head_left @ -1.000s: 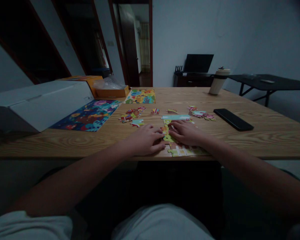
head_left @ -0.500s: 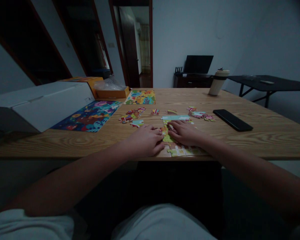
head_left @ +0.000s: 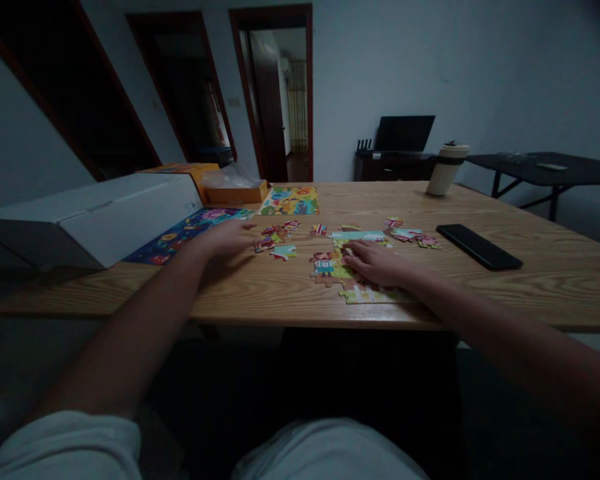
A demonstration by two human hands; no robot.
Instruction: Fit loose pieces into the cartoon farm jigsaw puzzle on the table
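On the wooden table lies a partly joined jigsaw puzzle (head_left: 325,265) with a cartoon figure, green patches and a pale blue top strip. My right hand (head_left: 375,262) rests flat on it, fingers spread, covering its middle. My left hand (head_left: 226,239) hovers over the table to the left, fingers stretched out and slightly blurred, holding nothing that I can see. Just right of its fingertips is a cluster of loose puzzle pieces (head_left: 276,235), with a light blue and green piece (head_left: 283,253) nearer me. More loose pieces (head_left: 413,236) lie beyond my right hand.
A dark blue picture sheet (head_left: 180,233) lies beside a long white box (head_left: 100,207) on the left. Behind are an orange tray (head_left: 237,193) holding clear plastic and a colourful picture card (head_left: 290,200). A black phone (head_left: 477,246) and a cream tumbler (head_left: 447,172) stand right.
My left hand has left the puzzle's left edge and moved left towards the loose pieces, uncovering the cartoon figure. My right hand stays on the puzzle. The view has shifted slightly.
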